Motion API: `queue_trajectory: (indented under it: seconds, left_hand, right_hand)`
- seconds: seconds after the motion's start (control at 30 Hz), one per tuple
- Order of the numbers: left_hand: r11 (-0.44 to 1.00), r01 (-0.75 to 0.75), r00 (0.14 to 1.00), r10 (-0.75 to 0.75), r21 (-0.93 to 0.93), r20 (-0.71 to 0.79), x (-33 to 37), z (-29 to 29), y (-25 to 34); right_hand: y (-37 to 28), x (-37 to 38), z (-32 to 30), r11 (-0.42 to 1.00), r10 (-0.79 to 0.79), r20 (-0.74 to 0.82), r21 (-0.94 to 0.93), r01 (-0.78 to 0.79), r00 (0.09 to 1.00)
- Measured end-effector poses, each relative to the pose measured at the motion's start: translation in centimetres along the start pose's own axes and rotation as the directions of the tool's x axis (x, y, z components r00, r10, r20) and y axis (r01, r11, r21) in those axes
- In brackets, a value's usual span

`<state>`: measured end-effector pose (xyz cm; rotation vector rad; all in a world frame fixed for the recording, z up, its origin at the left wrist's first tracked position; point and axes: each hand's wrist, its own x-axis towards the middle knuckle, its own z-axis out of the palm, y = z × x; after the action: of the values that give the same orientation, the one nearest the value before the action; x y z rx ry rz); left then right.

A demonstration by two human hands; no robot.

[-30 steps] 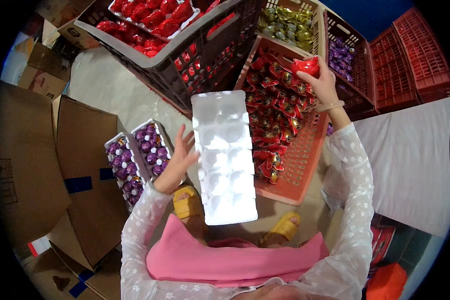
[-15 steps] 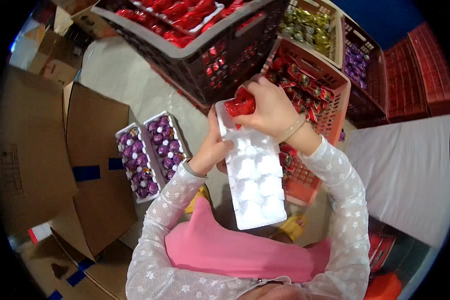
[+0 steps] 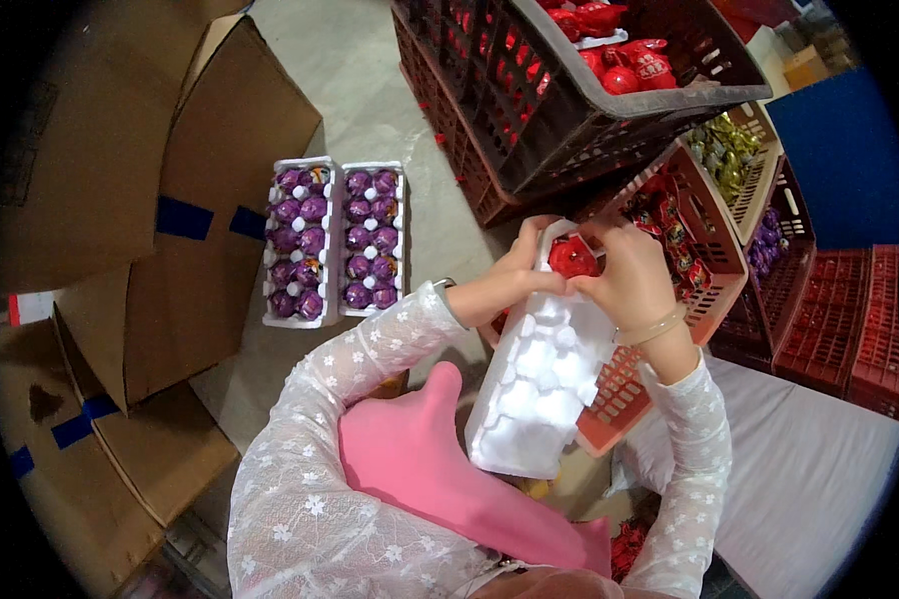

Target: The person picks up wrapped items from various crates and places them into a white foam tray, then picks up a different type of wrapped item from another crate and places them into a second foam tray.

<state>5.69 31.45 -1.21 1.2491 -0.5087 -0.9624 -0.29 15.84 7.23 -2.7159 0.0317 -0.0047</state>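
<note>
One pink cloth (image 3: 440, 449) covers the lap, between two white, flowery sleeves (image 3: 320, 439). Two bare hands meet at the far end of one long white tray (image 3: 539, 384) with round cups. The left hand (image 3: 514, 275) grips that end of the tray, on its left side. The right hand (image 3: 629, 270), with one pale bangle (image 3: 651, 327) on its wrist, has its thumb and fingers closed around one red ball (image 3: 573, 257) in shiny wrap. The ball is at the far end of the tray, between the hands.

Two more white trays (image 3: 339, 230) stand side by side on the floor to the left. Each has ten purple balls (image 3: 311, 243), in five rows of two.

One orange crate (image 3: 614, 404) is just behind the tray, with too many red packets (image 3: 679, 245) to count. Two dark crates are farther off, one upper crate (image 3: 634, 103) on one lower crate (image 3: 435, 125). Red bundles (image 3: 619, 80) fill the top one. Past the orange crate, one cream crate (image 3: 761, 195) holds gold ones.
</note>
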Motion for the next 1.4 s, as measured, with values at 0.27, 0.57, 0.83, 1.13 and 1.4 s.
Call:
queue_trajectory:
  seconds: [0.27,0.57,0.83,1.13,1.4]
  left_hand:
    - [0.999,-0.043,0.995,0.044,0.014,-0.084,0.6,0.6,-1.0]
    - [0.997,0.082,0.995,-0.083,-0.016,-0.051,0.8,-0.6,-0.3]
    - [0.969,0.248,0.953,-0.245,-0.004,-0.179,1.1,-3.6,-0.5]
    - [0.938,0.324,0.937,-0.301,0.123,-0.178,1.3,-4.0,-0.1]
    - [0.936,0.32,0.947,-0.321,0.149,-0.021,2.2,-5.4,1.0]
  right_hand:
    - [0.0,-0.5,1.9,0.993,0.09,0.012,-0.079,-0.089,0.996]
    - [0.6,-2.9,3.4,0.996,0.057,-0.368,0.085,-0.027,0.928]
    - [15.5,-5.5,2.4,0.845,0.53,-0.687,0.384,-0.371,0.497]
    - [28.2,-6.5,8.3,0.36,0.836,-0.3,-0.331,-0.872,0.459]
    - [26.6,-7.4,5.2,0.599,0.695,-0.424,-0.104,-0.794,0.581]
